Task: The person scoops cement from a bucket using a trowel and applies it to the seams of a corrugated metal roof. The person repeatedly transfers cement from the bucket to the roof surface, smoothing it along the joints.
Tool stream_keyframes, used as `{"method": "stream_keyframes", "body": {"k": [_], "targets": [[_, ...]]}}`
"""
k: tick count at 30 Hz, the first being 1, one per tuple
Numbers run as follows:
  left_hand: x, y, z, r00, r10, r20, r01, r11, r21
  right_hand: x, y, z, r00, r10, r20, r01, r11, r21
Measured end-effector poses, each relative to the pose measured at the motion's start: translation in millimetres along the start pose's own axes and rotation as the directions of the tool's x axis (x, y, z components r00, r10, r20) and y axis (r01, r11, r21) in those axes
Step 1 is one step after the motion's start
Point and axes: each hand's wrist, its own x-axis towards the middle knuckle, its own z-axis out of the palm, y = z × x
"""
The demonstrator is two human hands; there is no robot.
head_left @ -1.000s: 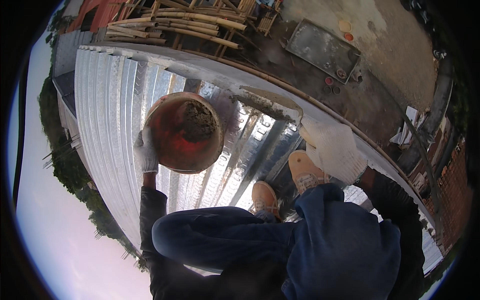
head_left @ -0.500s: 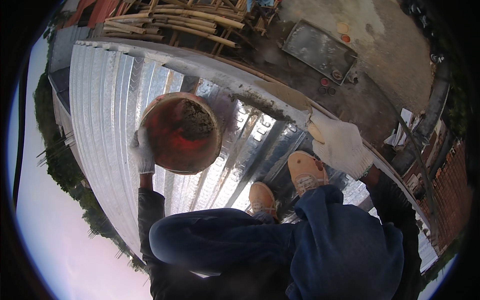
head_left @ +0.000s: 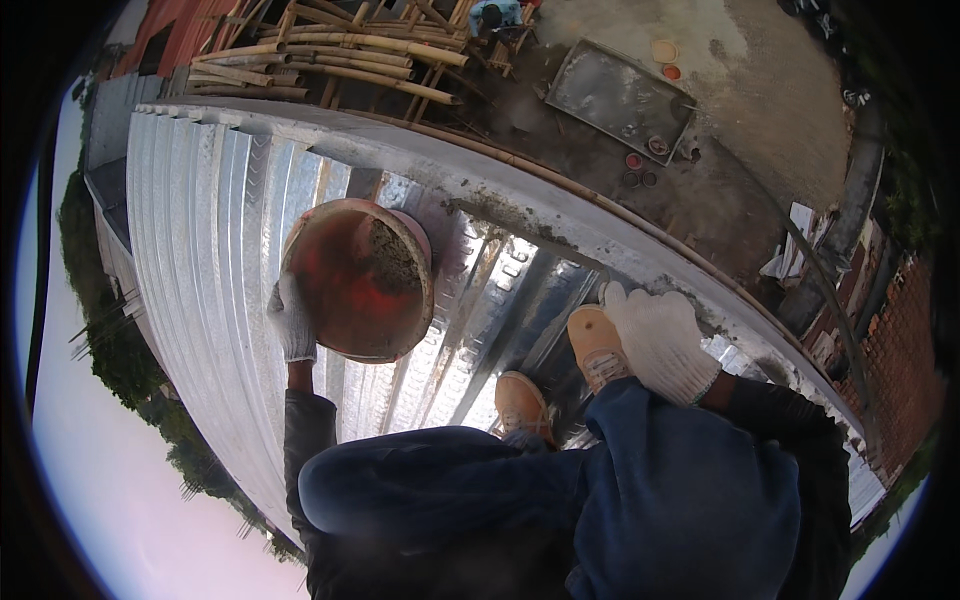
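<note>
Beside the tan shoes (head_left: pixel 592 338), the gloved right hand (head_left: pixel 658 340) is curled; I cannot tell whether it grips anything. The gloved left hand (head_left: pixel 291 322) clasps the left side of the bucket (head_left: pixel 340 290) over ribbed metal sheeting (head_left: pixel 195 240). The bucket's mouth faces up, tipped toward the person, its axis slanting from base at upper right. Beyond runs a concrete ledge (head_left: pixel 475 175).
</note>
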Motion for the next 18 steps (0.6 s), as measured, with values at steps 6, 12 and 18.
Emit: {"method": "stream_keyframes", "body": {"k": [6, 12, 18], "targets": [[-4.5, 10.9, 11.2, 1.0, -0.013, 0.016, 0.013, 1.0, -0.005, -39.6, 24.2, -4.3, 0.988, 0.116, 0.099, -0.121, 0.991, 0.048], [-23.9, 37.1, 22.1, 0.995, -0.094, -0.023, 0.09, 0.985, -0.149, -72.3, 36.5, 2.1, 0.992, 0.114, -0.047, -0.097, 0.957, 0.273], [-62.6, 102.1, 35.9, 0.999, -0.035, -0.02, 0.032, 0.992, -0.121, -49.4, 23.1, -18.3, 0.978, 0.118, -0.169, -0.016, 0.86, 0.51]]}}
